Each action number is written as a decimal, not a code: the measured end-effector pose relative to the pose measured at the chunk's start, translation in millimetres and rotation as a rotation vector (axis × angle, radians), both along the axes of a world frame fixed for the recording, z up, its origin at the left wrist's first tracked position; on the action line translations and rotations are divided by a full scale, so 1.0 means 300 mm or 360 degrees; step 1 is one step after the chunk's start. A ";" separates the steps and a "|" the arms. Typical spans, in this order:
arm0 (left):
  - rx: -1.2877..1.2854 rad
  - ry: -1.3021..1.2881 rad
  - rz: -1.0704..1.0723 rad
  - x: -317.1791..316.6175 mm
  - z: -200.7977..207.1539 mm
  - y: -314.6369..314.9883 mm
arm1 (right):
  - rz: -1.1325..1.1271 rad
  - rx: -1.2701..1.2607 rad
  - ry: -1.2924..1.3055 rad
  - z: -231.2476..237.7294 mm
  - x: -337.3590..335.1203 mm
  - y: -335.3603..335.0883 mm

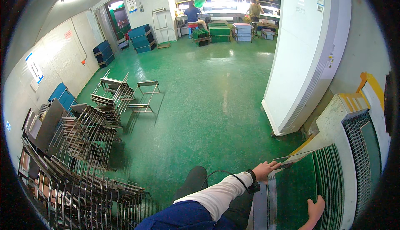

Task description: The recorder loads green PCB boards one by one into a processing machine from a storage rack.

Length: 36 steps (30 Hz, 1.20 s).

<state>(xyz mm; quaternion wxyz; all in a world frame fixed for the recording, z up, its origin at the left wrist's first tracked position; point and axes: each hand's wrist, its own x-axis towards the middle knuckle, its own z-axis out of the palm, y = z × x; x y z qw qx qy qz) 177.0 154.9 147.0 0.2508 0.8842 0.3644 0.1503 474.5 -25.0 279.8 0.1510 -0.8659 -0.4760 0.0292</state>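
At the lower right, a row of thin green panels (296, 188) stands on edge in a wire rack (287, 160). My left hand (263, 171) reaches across to the rack's far left corner, its fingers stretched out against the rack and the panel's edge. A dark band with a cable is on that wrist. My right hand (316, 210) is closed at the edge of the front panel, with the thumb on the panel's face side. The fingers behind it are partly hidden. Pale grey sheets or rack parts (260, 207) lie left of the panels, beside my legs.
Stacked metal racks (89, 134) crowd the left side; one rack (143, 96) stands apart. A tall white cabinet-like unit (296, 55) rises at right. Beside the panels is a machine (339, 134) with a dark ribbed section. Two people (193, 13) sit at a far lit bench.
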 end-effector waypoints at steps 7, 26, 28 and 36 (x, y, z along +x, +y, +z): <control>0.0014 -0.0002 0.0002 -0.004 -0.002 0.000 | -0.0040 -0.0168 0.0117 0.072 -0.047 0.013; -0.0001 -0.0024 -0.0001 0.001 -0.008 0.002 | 0.0007 -0.0085 0.0057 0.029 -0.010 0.005; 0.0003 -0.0028 0.0002 0.002 -0.009 0.002 | 0.0028 -0.0079 0.0062 0.019 0.003 0.003; -0.0030 -0.0032 0.0004 0.003 -0.010 0.004 | -0.0030 0.0010 -0.0041 -0.035 0.024 0.002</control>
